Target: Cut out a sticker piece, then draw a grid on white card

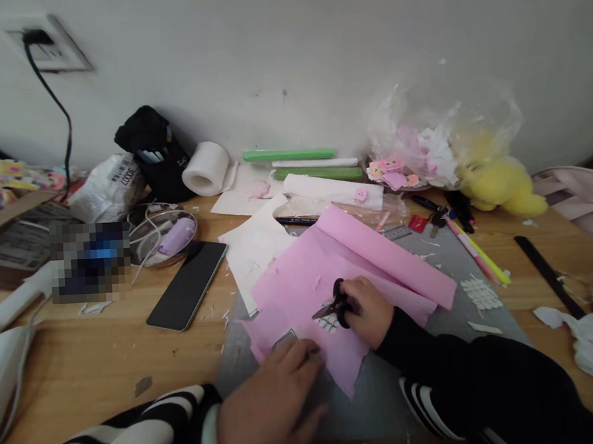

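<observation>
My right hand [368,310] grips small scissors [338,303] by their black loops, with the blades pointing left over pink paper [287,285]. Just under the scissors, a small white piece with dark lines [328,324] lies on the paper. My left hand [278,395] is at the near edge of the pink paper, fingers bent and close together. A small grey-edged flat thing [284,339] shows past its fingertips; the fingers cover most of it. Beneath the paper is a grey cutting mat [385,403].
A pink roll [388,257] lies behind my right hand. White paper [258,240] and a phone [188,287] are to the left. At the back stand a toilet roll [207,167] and green rolls [288,155]. Pens [477,249] and a yellow plush [500,181] sit right.
</observation>
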Demonstrator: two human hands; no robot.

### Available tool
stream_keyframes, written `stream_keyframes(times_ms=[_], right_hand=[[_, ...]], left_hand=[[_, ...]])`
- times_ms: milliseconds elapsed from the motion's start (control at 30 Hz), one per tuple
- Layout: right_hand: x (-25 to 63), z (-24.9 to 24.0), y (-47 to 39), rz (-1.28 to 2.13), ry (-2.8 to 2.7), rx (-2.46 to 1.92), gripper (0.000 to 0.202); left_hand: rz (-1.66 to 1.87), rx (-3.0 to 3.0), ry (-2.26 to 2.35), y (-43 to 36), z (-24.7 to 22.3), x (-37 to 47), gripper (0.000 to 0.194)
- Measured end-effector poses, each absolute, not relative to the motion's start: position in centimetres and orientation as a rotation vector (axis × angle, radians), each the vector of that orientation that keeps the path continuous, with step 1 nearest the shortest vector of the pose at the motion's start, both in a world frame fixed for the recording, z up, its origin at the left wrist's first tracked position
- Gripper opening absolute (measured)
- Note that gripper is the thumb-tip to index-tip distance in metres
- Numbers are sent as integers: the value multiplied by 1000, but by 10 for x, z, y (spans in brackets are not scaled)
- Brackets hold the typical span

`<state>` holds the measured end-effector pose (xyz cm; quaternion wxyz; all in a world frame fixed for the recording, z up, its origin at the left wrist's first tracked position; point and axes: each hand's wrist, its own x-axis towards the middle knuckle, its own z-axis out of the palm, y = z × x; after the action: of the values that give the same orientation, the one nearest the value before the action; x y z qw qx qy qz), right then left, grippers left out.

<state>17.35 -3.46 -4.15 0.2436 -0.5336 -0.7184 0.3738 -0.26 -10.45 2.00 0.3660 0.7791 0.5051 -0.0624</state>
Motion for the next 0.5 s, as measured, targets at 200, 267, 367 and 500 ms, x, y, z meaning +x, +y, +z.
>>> stream_keyframes(times_ms=[200,267,367,500], right_hand=[[172,-47,-35,1257,-1560,-1376,17],[171,-46,-33,1327,-1445,-1327,23],[171,-43,-31,1397,-1341,-1279,27],[172,-43,-31,1466,-1263,-1239,28]], left_hand=[[184,1208,1105,-106,12,-9,48],[287,903,1137,-106,10,-7,44],[286,791,1168,-114,10,-4,50],[311,636,978,-127,7,-4,44]])
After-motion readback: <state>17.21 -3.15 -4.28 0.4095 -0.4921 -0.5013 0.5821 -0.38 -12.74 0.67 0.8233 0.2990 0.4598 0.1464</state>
